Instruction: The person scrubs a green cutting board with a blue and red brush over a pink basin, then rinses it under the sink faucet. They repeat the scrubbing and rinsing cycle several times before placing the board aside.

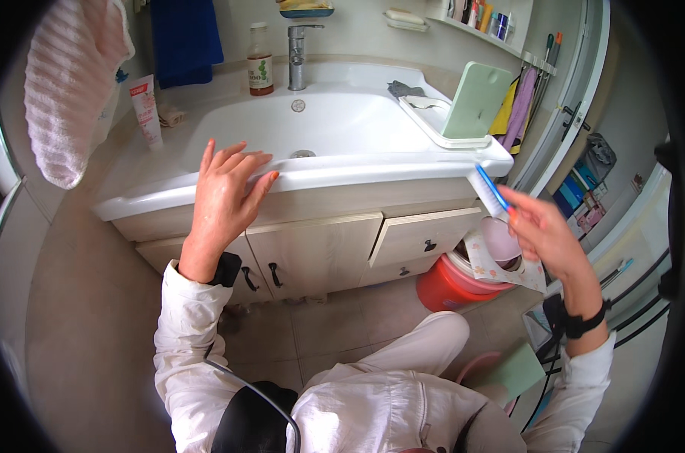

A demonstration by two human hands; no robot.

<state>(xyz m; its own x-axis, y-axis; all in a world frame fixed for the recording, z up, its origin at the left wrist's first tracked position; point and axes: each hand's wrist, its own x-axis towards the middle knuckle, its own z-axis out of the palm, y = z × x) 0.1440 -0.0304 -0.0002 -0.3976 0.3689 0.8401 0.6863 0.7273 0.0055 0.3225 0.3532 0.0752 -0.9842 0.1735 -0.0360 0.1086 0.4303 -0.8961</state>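
Note:
My right hand (538, 229) grips a blue brush (491, 189) with white bristles, held just off the basin's right front corner. My left hand (224, 189) is raised with its fingers apart over the front rim of the white ceramic washbasin (365, 165); whether it touches the rim I cannot tell. It holds nothing. On the basin's right side rests a white-framed tray (427, 122) with a pale green panel (477, 101) standing upright on it. A crumpled grey cloth (406, 89) lies behind the tray.
A chrome faucet (297, 59) and a labelled glass bottle (260, 62) stand at the basin's back. At left are a pink-and-white tube (146, 110) and a hanging pink towel (73, 90). Below, a drawer (424, 235) juts out beside a red bucket (441, 286).

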